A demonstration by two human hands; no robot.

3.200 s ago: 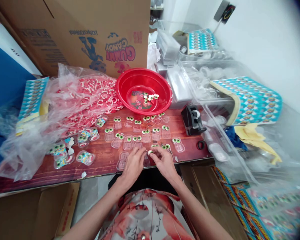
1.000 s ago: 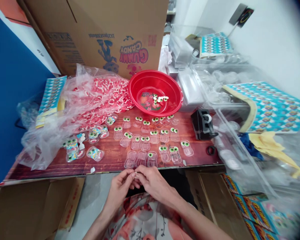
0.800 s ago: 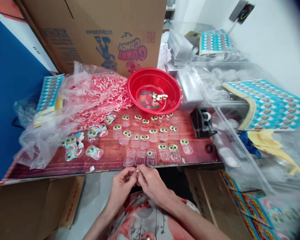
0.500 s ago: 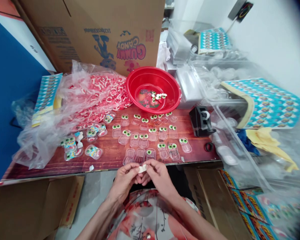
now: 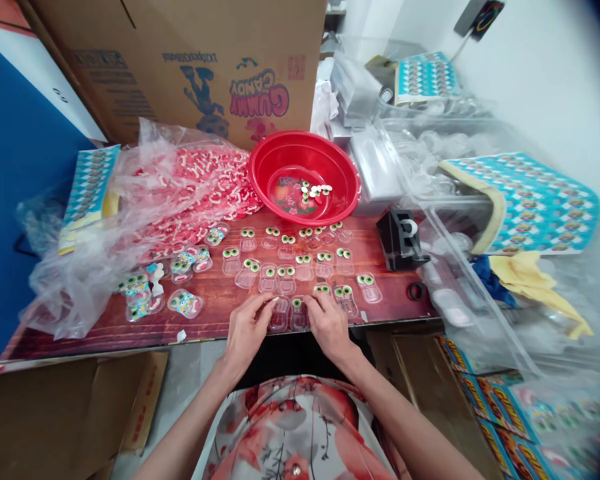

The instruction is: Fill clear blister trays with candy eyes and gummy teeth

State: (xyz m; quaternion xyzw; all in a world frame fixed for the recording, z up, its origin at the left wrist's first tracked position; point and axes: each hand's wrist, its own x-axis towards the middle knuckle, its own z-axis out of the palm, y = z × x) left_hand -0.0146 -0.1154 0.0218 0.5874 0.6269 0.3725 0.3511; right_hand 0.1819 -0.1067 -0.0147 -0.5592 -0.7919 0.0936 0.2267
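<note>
My left hand (image 5: pixel 249 325) is pinched shut on a small white candy piece (image 5: pixel 275 300), held beside an empty clear plastic tray (image 5: pixel 279 315). My right hand (image 5: pixel 329 325) has its fingers pressed together at the edge of another clear tray (image 5: pixel 299 321). That tray carries one green-eyed gummy eyeball (image 5: pixel 297 303); the right fingertips cover its other top corner, and anything in them is hidden. Around the hands lie several more trays with pairs of green gummy eyeballs (image 5: pixel 286 271).
A red basin (image 5: pixel 305 143) with several loose eyeballs stands behind the trays. Left are a plastic bag of red and white gummies (image 5: pixel 195 180) and several filled packs (image 5: pixel 185 303). A black tape dispenser (image 5: pixel 403 240) and clear bin (image 5: pixel 485 313) stand right.
My hands have moved forward from the table edge to the front trays and drawn apart. The white piece they both held now shows only at my left fingertips.
</note>
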